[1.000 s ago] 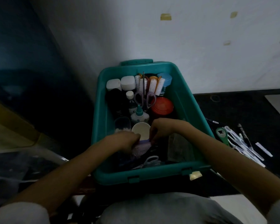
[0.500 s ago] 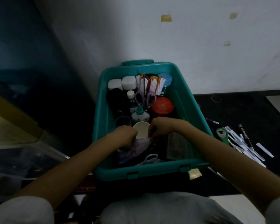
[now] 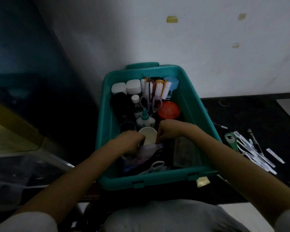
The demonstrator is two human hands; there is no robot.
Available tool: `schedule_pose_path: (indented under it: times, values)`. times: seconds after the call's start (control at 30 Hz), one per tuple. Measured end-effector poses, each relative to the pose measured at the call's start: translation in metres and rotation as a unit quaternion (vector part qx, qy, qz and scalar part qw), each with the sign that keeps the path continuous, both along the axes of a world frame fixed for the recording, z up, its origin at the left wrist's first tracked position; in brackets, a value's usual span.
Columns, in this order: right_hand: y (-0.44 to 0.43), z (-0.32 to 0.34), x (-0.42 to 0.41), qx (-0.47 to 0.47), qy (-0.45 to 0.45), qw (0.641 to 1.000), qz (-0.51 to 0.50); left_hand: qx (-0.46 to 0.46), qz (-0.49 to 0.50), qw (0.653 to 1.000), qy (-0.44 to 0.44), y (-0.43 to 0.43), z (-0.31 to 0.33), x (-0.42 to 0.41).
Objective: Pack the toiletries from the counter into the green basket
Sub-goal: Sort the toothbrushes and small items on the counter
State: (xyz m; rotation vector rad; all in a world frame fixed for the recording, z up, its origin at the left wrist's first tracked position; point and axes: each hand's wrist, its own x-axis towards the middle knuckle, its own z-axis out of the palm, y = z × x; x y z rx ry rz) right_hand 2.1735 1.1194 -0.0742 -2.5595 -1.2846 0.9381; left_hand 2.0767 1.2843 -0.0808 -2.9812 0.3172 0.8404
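Reaching down into the green basket (image 3: 105, 131), both hands meet over its near half. The left hand (image 3: 130, 141) is curled, its fingertips tucked down against a pale lilac brush (image 3: 148, 150) that sits tilted just below a white paper cup (image 3: 148, 135); the grip looks closed on the brush's left end, though the dim light hides the fingertips. The right hand (image 3: 170, 131) is bunched too, fingers pressed together at the cup's right side and touching the brush's upper right edge; whether it pinches the brush or only steadies it, I cannot tell.

Just beyond the hands stands a small glue bottle with a teal nozzle (image 3: 145, 120), and past the right hand an orange round lid (image 3: 168, 110). Farther from the hands, at the basket's back wall, are purple-handled scissors (image 3: 151, 102), white-bristled brushes (image 3: 159, 88), two white caps (image 3: 126, 87) and a blue cap (image 3: 172, 82). Nearer the body than the hands, white-handled scissors (image 3: 156, 165) lie on the basket floor.

Out to the right of the right forearm, on the dark counter (image 3: 251, 114), wait a green-handled tool (image 3: 230, 140), a cluster of white sticks (image 3: 256, 155) and a dark pen (image 3: 254, 141).
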Motion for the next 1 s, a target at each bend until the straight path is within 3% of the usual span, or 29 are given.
schedule_pose_path:
  times: [0.5,0.63,0.8,0.9,1.0]
  values:
    - [-0.01,0.009,0.001,0.011,-0.038,0.999,-0.028,0.035,-0.047,0.998,-0.018,-0.003,0.008,-0.005]
    - [-0.019,0.018,0.001,0.079,-0.042,0.994,-0.054,-0.034,0.013,0.999,-0.025,0.005,0.015,-0.008]
    - [-0.04,0.029,-0.01,0.154,-0.051,0.984,-0.078,-0.117,0.091,0.977,-0.154,-0.006,0.031,-0.012]
    - [-0.061,0.038,-0.026,0.27,0.03,0.951,-0.144,-0.195,0.119,0.946,-0.23,-0.031,0.042,-0.012]
    - [-0.089,0.049,-0.049,0.402,0.092,0.879,-0.239,-0.267,0.103,0.915,-0.285,-0.066,0.051,-0.012]
